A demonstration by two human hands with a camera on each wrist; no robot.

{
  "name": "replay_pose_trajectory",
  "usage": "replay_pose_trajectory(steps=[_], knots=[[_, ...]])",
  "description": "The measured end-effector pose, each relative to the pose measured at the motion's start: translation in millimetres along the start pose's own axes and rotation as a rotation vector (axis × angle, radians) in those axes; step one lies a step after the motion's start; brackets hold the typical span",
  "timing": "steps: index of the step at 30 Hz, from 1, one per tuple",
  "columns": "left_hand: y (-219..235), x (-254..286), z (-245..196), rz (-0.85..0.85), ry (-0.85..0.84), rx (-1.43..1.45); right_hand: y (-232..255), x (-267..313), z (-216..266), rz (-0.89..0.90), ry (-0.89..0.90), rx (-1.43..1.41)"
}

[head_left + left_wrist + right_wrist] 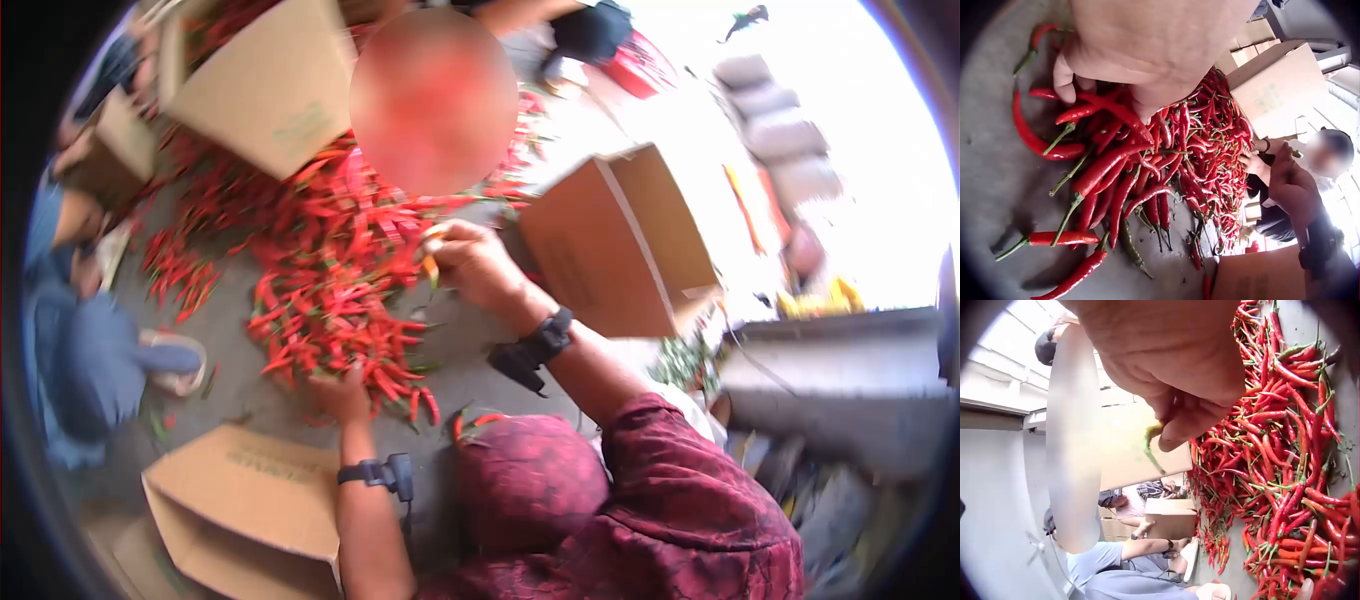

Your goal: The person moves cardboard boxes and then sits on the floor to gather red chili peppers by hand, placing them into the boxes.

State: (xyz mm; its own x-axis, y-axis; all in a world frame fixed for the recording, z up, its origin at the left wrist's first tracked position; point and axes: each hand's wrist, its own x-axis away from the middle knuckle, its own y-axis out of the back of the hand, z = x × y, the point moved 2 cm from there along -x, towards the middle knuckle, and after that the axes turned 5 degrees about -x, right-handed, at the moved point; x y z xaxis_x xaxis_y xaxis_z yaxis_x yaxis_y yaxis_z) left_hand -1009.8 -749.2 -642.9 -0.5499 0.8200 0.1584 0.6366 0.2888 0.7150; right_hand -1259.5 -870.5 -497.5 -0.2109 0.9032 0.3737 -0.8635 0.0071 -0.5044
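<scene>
Red chili peppers (330,270) lie in a wide heap on the grey floor. My right hand (475,262), raised over the heap's right side, pinches a yellowish-green pepper (431,268) between thumb and fingers; in the right wrist view its green stem (1150,450) hangs below the right hand (1172,369). At the heap's near edge my left hand (342,392) is low among the peppers. The left wrist view shows the left hand (1141,44) from the back, fingers bent down onto red peppers (1116,115), its grip partly hidden. A dark green pepper (1129,247) lies nearby.
Open cardboard boxes stand at the right (600,240), the near left (250,490) and the far left (270,90) of the heap. Other people sit around it; a sandalled foot (178,362) is at the left. Filled sacks (785,135) line the far right.
</scene>
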Motion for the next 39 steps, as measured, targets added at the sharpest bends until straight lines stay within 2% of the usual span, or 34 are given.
replay_pose_trajectory(steps=[1, 3, 5, 8, 9, 11, 12, 13, 14, 15, 16, 17, 18, 19, 20, 21, 22, 23, 24, 25, 26, 28, 29, 30, 31, 32, 34, 36, 37, 38, 39], knots=[[-6.3, -2.1, 8.7, 0.009, -0.064, 0.035, 7.3, 22.5, 5.0, -0.032, 0.012, 0.116], [-5.5, -2.7, 4.2, 0.072, 0.019, 0.013, 15.7, 77.1, 10.9, 0.033, 0.115, 0.51], [-7.4, -4.1, 6.9, 0.028, 0.085, -0.091, 40.7, 126.8, -6.6, -0.084, 0.304, 0.892], [1.4, -9.3, -4.5, 0.171, 0.131, -0.3, 83.1, 214.2, -27.7, -0.484, 0.022, 0.768], [2.4, -13.2, -0.1, 0.157, 0.139, -0.261, 106.0, 244.4, -41.8, -0.586, -0.062, 0.691], [-4.2, -14.3, 12.9, 0.108, 0.157, -0.175, 210.9, 311.2, -91.4, -0.738, -0.124, 0.135], [-12.9, -19.1, 27.2, 0.045, 0.083, -0.094, 287.9, 349.6, -126.5, -0.743, 0.148, 0.813], [-9.9, -17.1, 24.5, 0.039, 0.077, -0.122, 270.6, 395.0, -80.5, -0.77, 0.008, 1.374], [-7.2, -11.3, 14.7, 0.034, 0.073, -0.148, 281.1, 440.5, -58.8, -0.939, -0.235, 1.445], [-3.8, -8.8, 7.6, 0.018, 0.074, -0.171, 288.2, 486.5, -44.3, -0.839, -0.394, 1.703], [-3.5, -11.7, 10.9, 0.048, 0.088, -0.16, 281.3, 523.6, -35.6, -0.791, -0.997, 1.82], [2.2, -8.0, 4.4, 0.077, 0.102, -0.098, 279.3, 548.9, -32.2, -0.644, -1.305, 1.825], [16.2, 0.1, -15.1, 0.043, 0.127, -0.226, 274.7, 562.2, -33.4, -0.479, -1.473, 1.81], [29.0, 4.7, -30.4, 0.011, 0.169, -0.358, 270.6, 557.8, -38.8, -0.298, -1.522, 1.804], [30.0, 3.4, -22.0, -0.106, 0.122, -0.343, 268.2, 532.7, -48.9, -0.107, -1.439, 1.818], [26.2, 2.3, -11.5, -0.204, 0.053, -0.337, 266.0, 487.1, -66.4, 0.101, -1.215, 1.843], [24.4, -0.6, -6.8, -0.163, 0.105, -0.378, 277.3, 436.2, -101.4, 0.36, -0.912, 1.881], [32.2, 4.7, -25.6, -0.116, 0.179, -0.411, 241.4, 358.5, -101.4, 0.445, -0.399, 1.852], [29.0, 0.5, -25.5, -0.04, 0.223, -0.446, 212.3, 283.9, -100.8, 0.281, -0.042, 1.658], [25.2, -1.0, -20.6, 0.037, 0.274, -0.479, 152.6, 213.3, -70.4, 0.214, 0.184, 1.55], [22.9, -2.7, -16.8, 0.007, 0.229, -0.502, 138.4, 154.5, -70.2, -0.069, 0.221, 1.372], [12.9, -11.9, 7.2, -0.051, 0.241, -0.35, 106.5, 42.7, -35.0, -0.232, 0.284, 1.105], [14.7, -17.8, 15.1, -0.081, 0.239, -0.278, 123.2, -16.9, -37.8, -0.312, 0.504, 0.975], [17.4, -18.3, 10.6, -0.078, 0.301, -0.161, 124.9, -63.4, -21.6, -0.446, 0.31, 1.037], [7.8, -22.8, 30.1, -0.066, 0.348, -0.064, 133.1, -99.2, -12.3, -0.563, 0.413, 1.215], [10.9, -22.1, 24.2, 0.012, 0.425, 0.12, 153.2, -133.4, -12.6, -0.613, 0.245, 1.313], [7.1, -20.9, 12.7, 0.108, 0.573, 0.414, 193.6, -191.3, -41.1, -0.52, 0.161, 1.484], [17.5, -21.7, -32.2, 0.134, 0.707, 0.505, 170.5, -203.7, -37.3, -0.604, -0.093, 0.864], [21.1, -24.5, -47.0, 0.15, 0.775, 0.551, 149.7, -204.5, -38.2, -0.536, -0.01, 0.749], [8.0, -33.0, -37.5, 0.205, 0.688, 0.726, 124.8, -205.9, -41.7, -0.536, 0.153, 0.745], [5.2, -38.5, -47.4, 0.37, 0.683, 0.838, 108.5, -206.3, -46.7, -0.534, 0.315, 0.735]])
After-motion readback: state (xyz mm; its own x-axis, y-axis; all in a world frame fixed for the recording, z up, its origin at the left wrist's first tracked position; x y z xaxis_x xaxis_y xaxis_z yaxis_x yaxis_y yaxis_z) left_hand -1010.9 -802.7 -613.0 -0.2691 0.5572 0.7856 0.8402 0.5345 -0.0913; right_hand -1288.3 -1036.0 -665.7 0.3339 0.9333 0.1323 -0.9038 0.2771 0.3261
